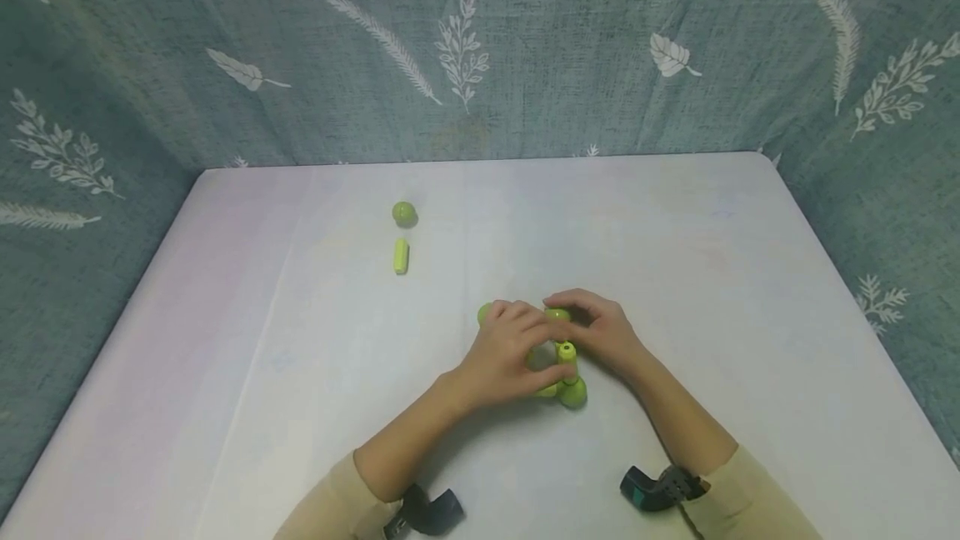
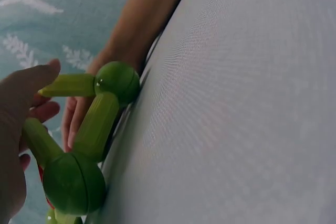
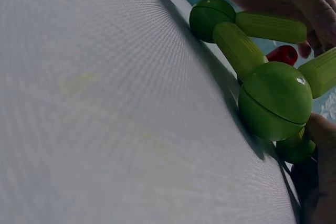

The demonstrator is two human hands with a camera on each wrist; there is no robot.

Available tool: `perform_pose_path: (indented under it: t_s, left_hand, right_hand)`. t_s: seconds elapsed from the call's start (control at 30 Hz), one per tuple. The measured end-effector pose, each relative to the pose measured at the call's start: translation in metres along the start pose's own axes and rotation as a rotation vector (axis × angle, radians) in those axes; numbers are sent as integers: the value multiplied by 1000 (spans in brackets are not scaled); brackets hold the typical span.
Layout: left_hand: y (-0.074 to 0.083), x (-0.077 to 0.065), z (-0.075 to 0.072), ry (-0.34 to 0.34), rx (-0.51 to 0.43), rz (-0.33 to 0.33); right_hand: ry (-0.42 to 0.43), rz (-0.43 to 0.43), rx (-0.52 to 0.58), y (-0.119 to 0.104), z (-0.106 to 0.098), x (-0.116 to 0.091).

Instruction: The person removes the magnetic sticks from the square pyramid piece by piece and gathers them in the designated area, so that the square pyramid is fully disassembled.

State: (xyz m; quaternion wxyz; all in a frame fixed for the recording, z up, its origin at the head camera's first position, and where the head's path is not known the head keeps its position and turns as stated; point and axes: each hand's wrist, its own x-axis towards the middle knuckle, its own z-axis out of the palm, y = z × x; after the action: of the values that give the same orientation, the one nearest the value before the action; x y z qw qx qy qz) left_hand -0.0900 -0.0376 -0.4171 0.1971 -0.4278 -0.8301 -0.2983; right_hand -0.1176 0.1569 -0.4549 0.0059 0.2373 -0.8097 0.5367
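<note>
Several green balls and lighter green rods are joined into a small frame on the white table, between both hands. My left hand [image 1: 510, 352] bends over it from the left, its thumb beside an upright rod [image 1: 567, 353] that rises from the near ball [image 1: 573, 394]. The same rod [image 2: 71, 85] passes by the left thumb in the left wrist view. My right hand [image 1: 603, 336] holds a ball [image 1: 557, 315] on the far side between thumb and fingers. A larger-looking ball [image 3: 275, 100] fills the right wrist view's foreground. The left palm and fingers cover part of the frame.
A loose green ball [image 1: 404, 214] and a short light green rod [image 1: 401, 257] lie farther back, left of the hands. A red piece [image 3: 283, 54] shows behind the frame in the right wrist view. Patterned teal cloth [image 1: 540, 48] hangs around the table [image 1: 300, 407].
</note>
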Motion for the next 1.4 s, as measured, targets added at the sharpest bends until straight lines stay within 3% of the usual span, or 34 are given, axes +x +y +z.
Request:
perform_pose_path:
  t_s: [0.17,0.3,0.43,0.57,0.77,0.97,1.1,1.23,1.4]
  left_hand:
    - [2,0,-1,-29,5,-31]
    - [-1,2,-6,-61,-31,-98]
    - [-8,0,-11,-53,-53,-152]
    - [-16,-1,-16,-28,-40,-160]
    - [-27,-3,-22,32,-22,-181]
    - [-39,-8,-22,193,39,-233]
    - [-46,-12,-17,272,17,-275]
    - [-52,-18,-12,259,-68,-321]
    - [-58,-28,-11,185,-277,-440]
  right_hand:
    - [50,-15,-3,0,1,0]
    - [151,13,-48,1,1,1]
    - [259,27,-92,2,2,3]
    - [290,42,-92,1,2,4]
    - [266,47,-114,0,3,4]
    - [219,-23,-132,5,4,2]
    - [180,-73,-162,4,5,0]
    - [111,-197,-180,3,5,-1]
    - [45,-354,-194,5,8,1]
